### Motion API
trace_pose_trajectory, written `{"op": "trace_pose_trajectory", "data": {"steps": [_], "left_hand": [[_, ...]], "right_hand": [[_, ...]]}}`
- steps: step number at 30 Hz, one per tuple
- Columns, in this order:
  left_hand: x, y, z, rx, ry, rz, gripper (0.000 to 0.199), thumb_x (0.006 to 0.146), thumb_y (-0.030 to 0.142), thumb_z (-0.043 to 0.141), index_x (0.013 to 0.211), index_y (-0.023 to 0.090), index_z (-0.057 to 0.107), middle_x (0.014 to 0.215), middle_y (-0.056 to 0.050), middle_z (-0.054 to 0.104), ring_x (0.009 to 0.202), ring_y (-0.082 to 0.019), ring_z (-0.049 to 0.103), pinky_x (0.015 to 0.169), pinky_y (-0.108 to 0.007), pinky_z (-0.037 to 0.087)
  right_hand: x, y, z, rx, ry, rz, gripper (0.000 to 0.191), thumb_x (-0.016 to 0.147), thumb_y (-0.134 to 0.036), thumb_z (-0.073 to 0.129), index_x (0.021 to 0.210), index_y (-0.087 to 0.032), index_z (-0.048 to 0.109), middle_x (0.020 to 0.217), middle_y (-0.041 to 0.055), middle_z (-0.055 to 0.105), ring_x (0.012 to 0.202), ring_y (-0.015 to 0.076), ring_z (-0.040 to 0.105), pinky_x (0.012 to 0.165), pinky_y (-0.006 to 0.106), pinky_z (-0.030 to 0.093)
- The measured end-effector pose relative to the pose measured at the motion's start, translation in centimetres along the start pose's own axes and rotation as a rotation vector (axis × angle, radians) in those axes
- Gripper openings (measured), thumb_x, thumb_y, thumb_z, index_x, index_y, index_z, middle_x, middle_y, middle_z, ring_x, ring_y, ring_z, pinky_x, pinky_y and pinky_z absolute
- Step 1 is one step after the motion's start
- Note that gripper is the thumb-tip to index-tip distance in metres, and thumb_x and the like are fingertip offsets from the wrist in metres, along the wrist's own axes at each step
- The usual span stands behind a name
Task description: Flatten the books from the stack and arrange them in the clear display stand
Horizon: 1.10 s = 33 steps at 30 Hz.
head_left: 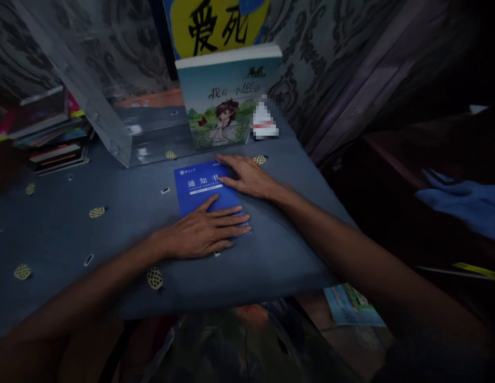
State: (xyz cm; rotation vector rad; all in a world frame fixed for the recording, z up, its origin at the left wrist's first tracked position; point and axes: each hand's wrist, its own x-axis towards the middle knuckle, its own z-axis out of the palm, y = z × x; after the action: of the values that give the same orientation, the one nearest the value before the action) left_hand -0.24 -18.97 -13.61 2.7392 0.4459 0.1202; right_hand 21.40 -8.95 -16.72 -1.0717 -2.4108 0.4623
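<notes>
A blue booklet [187, 194] with white Chinese lettering lies flat on the grey-blue cloth [123, 234] patterned with pineapples. Across its lower edge rests my left hand [209, 229], palm down with the fingers stretched to the right. My right hand [247, 178] lies over the booklet's upper right corner, its thumb and fingers apart and covering part of the print. Just behind the booklet stands an upright teal book [215, 106] with a cartoon figure on its cover.
A clear plastic stand [115, 141] rises behind the booklet on the left. Several books are stacked [56, 138] at the far left. A yellow sign [219, 26] stands at the back. Right of the table edge lies a blue cloth [462, 199]; a colourful booklet [353, 306] is lower down.
</notes>
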Motion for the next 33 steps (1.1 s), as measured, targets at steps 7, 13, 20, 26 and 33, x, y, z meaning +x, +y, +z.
{"op": "trace_pose_trajectory", "data": {"steps": [7,13,20,26,33], "left_hand": [[-2.4,-4.1,-1.5,0.067,0.200,-0.227,0.045,0.107,0.041,0.034,0.145,0.025,0.050,0.154,-0.006,0.050,0.146,-0.022,0.042,0.124,-0.050,0.024],[-6.5,-9.5,-3.0,0.145,0.375,-0.550,0.051,0.106,0.046,0.028,0.137,0.019,0.059,0.146,-0.011,0.058,0.139,-0.026,0.051,0.117,-0.054,0.035],[-7.5,-8.8,-3.2,0.110,0.308,-0.434,0.048,0.105,0.044,0.032,0.134,0.021,0.062,0.143,-0.009,0.060,0.140,-0.025,0.049,0.120,-0.057,0.029],[-8.3,-6.0,-2.6,0.094,0.327,-0.303,0.038,0.104,0.033,0.041,0.129,0.020,0.066,0.137,-0.009,0.065,0.132,-0.024,0.058,0.119,-0.057,0.033],[-8.7,-3.0,-1.7,0.039,0.347,-0.209,0.031,0.102,0.027,0.048,0.126,0.023,0.068,0.132,-0.006,0.068,0.130,-0.022,0.060,0.119,-0.053,0.037]], "right_hand": [[-0.1,0.3,0.3,-0.045,0.015,-0.038,0.057,0.096,-0.042,0.053,0.147,-0.018,0.048,0.148,0.0142,0.056,0.136,0.0326,0.052,0.113,0.057,0.041],[0.0,-0.1,0.2,-0.067,-0.013,-0.039,0.048,0.098,-0.039,0.053,0.142,-0.019,0.054,0.148,0.0121,0.057,0.142,0.0289,0.047,0.116,0.055,0.038],[0.1,-0.4,0.1,-0.053,-0.012,-0.033,0.045,0.097,-0.037,0.055,0.138,-0.019,0.058,0.148,0.0112,0.057,0.141,0.0298,0.048,0.115,0.057,0.038],[0.0,-0.6,0.2,-0.070,-0.001,-0.040,0.046,0.097,-0.037,0.054,0.138,-0.017,0.059,0.147,0.0126,0.057,0.141,0.0307,0.048,0.115,0.055,0.039],[-0.1,-1.2,0.8,-0.094,0.004,0.005,0.048,0.097,-0.036,0.049,0.141,-0.017,0.057,0.149,0.0111,0.055,0.142,0.0328,0.045,0.116,0.057,0.036]]}}
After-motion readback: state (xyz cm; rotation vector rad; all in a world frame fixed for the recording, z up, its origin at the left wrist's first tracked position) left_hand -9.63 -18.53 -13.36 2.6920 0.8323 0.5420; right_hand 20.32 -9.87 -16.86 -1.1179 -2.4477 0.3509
